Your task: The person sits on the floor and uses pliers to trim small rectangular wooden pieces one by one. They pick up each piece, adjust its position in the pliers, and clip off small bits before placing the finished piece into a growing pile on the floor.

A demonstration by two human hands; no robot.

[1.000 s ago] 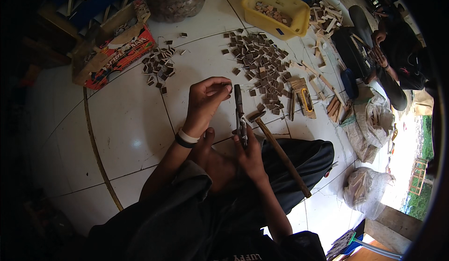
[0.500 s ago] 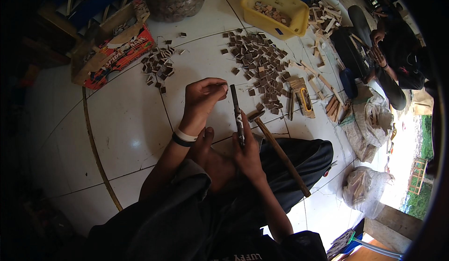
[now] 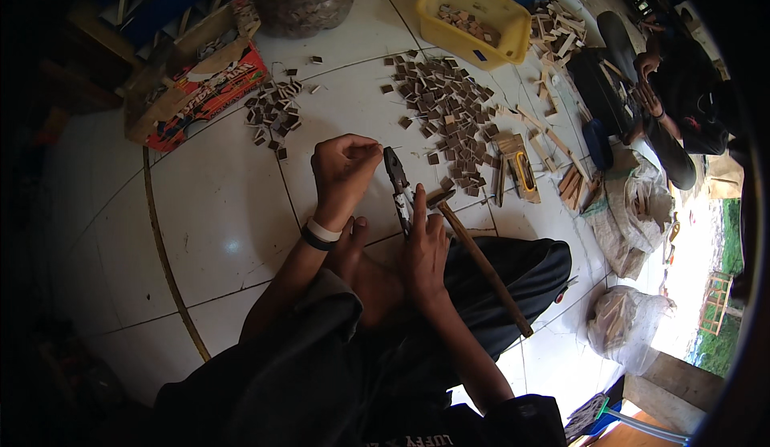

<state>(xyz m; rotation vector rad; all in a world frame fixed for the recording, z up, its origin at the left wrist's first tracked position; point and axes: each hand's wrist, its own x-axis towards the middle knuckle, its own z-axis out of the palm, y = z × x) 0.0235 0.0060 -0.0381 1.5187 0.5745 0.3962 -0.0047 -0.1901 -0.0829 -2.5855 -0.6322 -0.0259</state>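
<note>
My left hand (image 3: 345, 170) is closed in a pinch, its fingertips close to the jaws of the pliers. What it pinches is too small to make out. In my right hand (image 3: 425, 258) are dark-jawed pliers (image 3: 395, 170) with worn, white-flecked handles. They point away from me, and the right index finger is stretched along them. A hammer (image 3: 485, 266) with a wooden handle lies across my right leg, its head just beyond the right hand. Past both hands, a large pile of small dark square pieces (image 3: 449, 118) spreads over the white tiles.
A smaller pile of squares (image 3: 273, 114) lies beside a red printed cardboard box (image 3: 212, 98). Behind stand a yellow tub (image 3: 449, 42) and a clear container (image 3: 297, 2). Wood strips, a yellow-handled tool (image 3: 524, 172) and a sack (image 3: 630, 206) are at right, near another person (image 3: 682, 118).
The pliers have turned in my right hand, so their jaws and both handles now show. My right index finger has straightened. The left hand has shifted slightly left.
</note>
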